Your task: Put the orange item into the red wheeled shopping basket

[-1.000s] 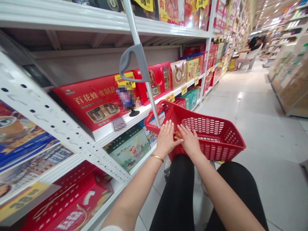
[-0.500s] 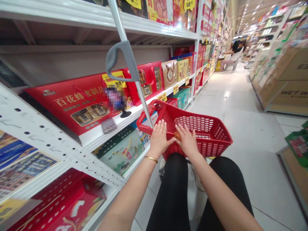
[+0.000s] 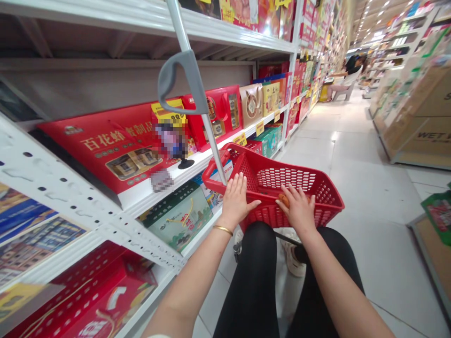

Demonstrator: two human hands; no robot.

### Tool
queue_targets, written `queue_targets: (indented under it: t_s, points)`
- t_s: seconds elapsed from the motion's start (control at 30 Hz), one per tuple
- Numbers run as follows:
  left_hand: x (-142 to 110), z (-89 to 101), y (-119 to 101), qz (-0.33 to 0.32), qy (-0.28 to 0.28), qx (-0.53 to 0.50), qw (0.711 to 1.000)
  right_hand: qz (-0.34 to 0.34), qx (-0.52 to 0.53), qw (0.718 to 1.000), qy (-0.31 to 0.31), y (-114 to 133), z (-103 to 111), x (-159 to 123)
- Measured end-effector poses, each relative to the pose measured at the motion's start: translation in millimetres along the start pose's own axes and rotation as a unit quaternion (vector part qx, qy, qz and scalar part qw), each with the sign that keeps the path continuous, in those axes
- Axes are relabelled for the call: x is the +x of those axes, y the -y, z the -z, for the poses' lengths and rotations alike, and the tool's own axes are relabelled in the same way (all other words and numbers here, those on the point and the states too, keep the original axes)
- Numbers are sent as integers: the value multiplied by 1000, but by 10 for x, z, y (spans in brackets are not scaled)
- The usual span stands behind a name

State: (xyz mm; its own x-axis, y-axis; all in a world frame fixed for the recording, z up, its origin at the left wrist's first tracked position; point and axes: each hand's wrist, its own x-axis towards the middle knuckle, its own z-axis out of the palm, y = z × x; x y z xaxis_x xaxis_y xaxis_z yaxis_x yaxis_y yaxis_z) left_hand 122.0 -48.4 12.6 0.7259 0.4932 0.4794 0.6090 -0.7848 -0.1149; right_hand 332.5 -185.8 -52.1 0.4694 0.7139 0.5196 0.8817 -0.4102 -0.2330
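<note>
A red plastic shopping basket (image 3: 253,162) with perforated sides stands before my knees, a pale metal pole (image 3: 215,150) with a grey grip (image 3: 185,82) rising at its left end. My left hand (image 3: 235,202) lies on the basket's near rim, fingers straight and close together, thumb apart, with nothing visible in it. Over the same rim, further right, is my right hand (image 3: 300,213), fingers spread. Between its thumb and index finger shows a small orange-brown object (image 3: 285,202), partly covered; its kind cannot be made out.
White shelving (image 3: 155,199) runs along the left, holding red gift boxes (image 3: 91,143) and a green box (image 3: 185,218). Stacked cartons (image 3: 424,126) stand across the tiled aisle (image 3: 338,188). Further down sits a person (image 3: 352,70) on a white chair.
My right hand has slid right along the rim, away from my left hand, and the orange-brown object has moved with it. My left hand stays at nearly the same spot.
</note>
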Motion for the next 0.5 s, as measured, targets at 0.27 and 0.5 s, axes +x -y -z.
queue_targets:
  t_s: [0.27,0.5]
  points:
    - [-1,42,10,-6,0,9,1000,104,68,991,38,775,4,247]
    - [-27,51,5,-30,-15,-12,999,37,51,997,42,153,27,111]
